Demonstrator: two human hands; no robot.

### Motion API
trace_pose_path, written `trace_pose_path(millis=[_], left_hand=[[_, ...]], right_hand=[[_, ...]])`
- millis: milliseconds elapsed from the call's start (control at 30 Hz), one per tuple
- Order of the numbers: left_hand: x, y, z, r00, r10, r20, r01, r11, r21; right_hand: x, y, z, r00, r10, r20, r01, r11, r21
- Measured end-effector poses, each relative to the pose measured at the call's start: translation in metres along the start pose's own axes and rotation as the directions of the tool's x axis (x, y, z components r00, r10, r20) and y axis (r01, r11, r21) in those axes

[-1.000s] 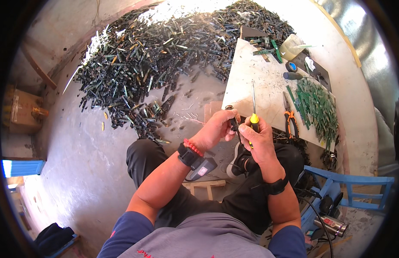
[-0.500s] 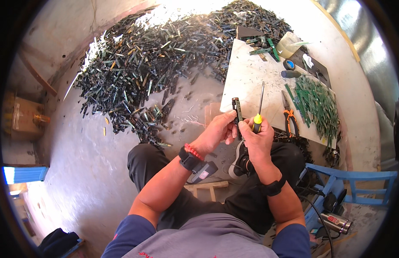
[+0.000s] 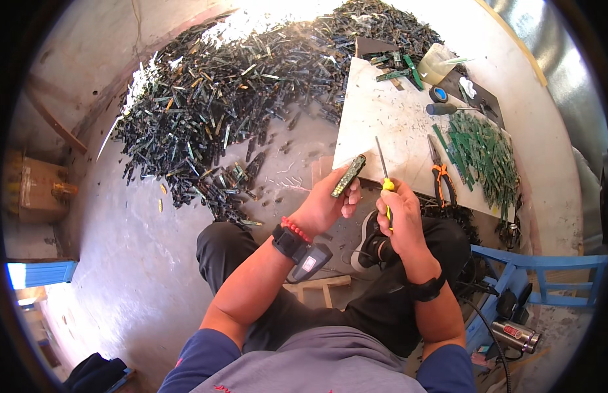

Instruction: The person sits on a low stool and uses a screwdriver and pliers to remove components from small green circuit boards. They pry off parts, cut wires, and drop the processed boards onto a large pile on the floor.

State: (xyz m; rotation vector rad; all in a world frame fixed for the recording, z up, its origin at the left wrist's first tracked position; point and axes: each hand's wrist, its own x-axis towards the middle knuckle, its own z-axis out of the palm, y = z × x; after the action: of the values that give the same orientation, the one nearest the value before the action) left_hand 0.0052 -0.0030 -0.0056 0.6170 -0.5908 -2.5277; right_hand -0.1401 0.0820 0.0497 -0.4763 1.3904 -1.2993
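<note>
My left hand point(image 3: 322, 202) is closed on a narrow dark strip-shaped electronic part point(image 3: 349, 176), whose upturned face shows rows of pale yellowish spots. To its right, my right hand point(image 3: 404, 216) grips a screwdriver point(image 3: 387, 186) by its yellow and black handle. The thin metal shaft points up and away, and its tip is apart from the strip. Both hands are held above my lap, by the near edge of a pale board point(image 3: 376, 121). Pliers with orange and black handles point(image 3: 441, 180) lie on that board, right of the screwdriver.
A large heap of dark strips point(image 3: 212, 105) covers the floor ahead. On the board are a pile of green strips point(image 3: 484, 154), a second screwdriver point(image 3: 441, 109), blue-and-black tape point(image 3: 438, 94) and a translucent cup point(image 3: 437, 64). A blue frame point(image 3: 546, 265) and metal flask point(image 3: 516, 336) stand right.
The hands have moved apart. My left hand has tilted the strip over to show its spotted face. My right hand has drawn the screwdriver back, and its shaft now leans left.
</note>
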Motion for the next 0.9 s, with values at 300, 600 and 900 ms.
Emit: trace_pose_path(millis=[300, 600, 900], left_hand=[[0.000, 0.000, -0.003, 1.000, 0.004, 0.026, -0.005, 1.000, 0.023], [0.003, -0.004, -0.002, 0.999, 0.008, 0.036, -0.009, 1.000, 0.018], [0.004, -0.004, 0.001, 1.000, -0.011, 0.024, 0.010, 1.000, 0.021]], right_hand=[[-0.014, -0.014, -0.038, 0.996, 0.007, 0.090, 0.020, 0.955, -0.295], [-0.014, -0.016, -0.043, 0.988, 0.020, 0.155, 0.027, 0.954, -0.299], [-0.007, -0.010, -0.044, 0.986, 0.058, 0.159, -0.028, 0.983, -0.183]])
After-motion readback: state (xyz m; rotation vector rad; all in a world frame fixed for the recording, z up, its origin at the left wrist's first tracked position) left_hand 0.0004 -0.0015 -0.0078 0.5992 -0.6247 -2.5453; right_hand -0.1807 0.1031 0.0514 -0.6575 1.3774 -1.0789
